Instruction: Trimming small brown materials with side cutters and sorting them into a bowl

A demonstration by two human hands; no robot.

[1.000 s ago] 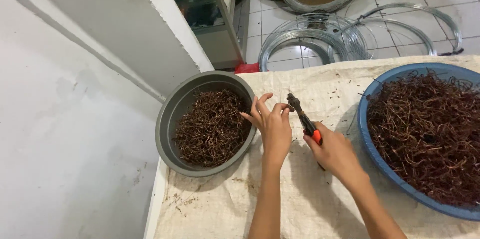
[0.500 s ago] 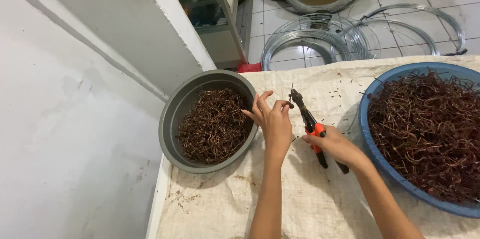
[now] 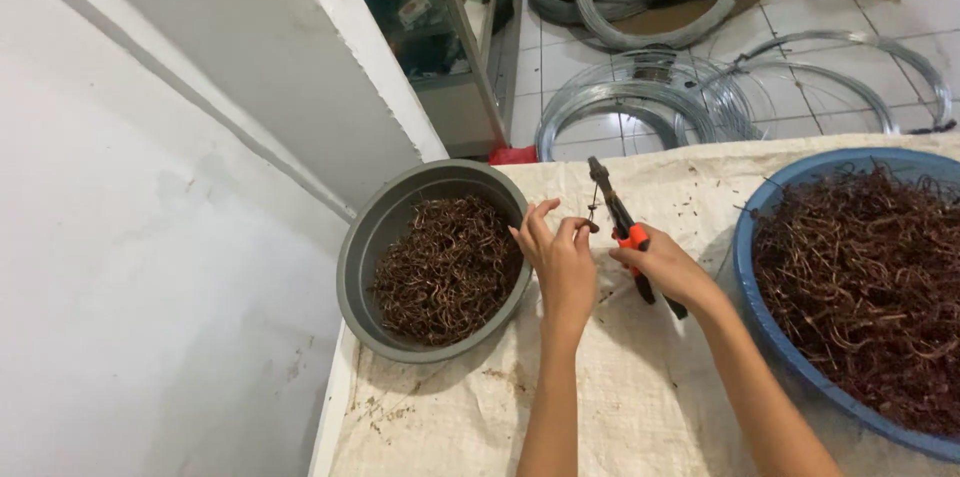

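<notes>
My left hand point(image 3: 562, 259) pinches a small thin wire piece point(image 3: 594, 208) between thumb and forefinger, just right of a grey round basin point(image 3: 362, 255) of short brown wire bits. My right hand point(image 3: 672, 269) grips pliers with orange and black handles point(image 3: 622, 222), the jaws pointing up and away beside the wire piece. A large blue basin point(image 3: 748, 287) heaped with longer brown wire pieces sits at the right, close to my right forearm.
Both basins stand on a table covered with a woven white sack point(image 3: 630, 407). Beyond the table's far edge lie coils of grey steel wire point(image 3: 640, 97) on a tiled floor. A white wall and a glass cabinet point(image 3: 440, 27) are at the left.
Both hands have shifted slightly right and toward me. The pliers now sit beside the wire piece pinched in my left hand.
</notes>
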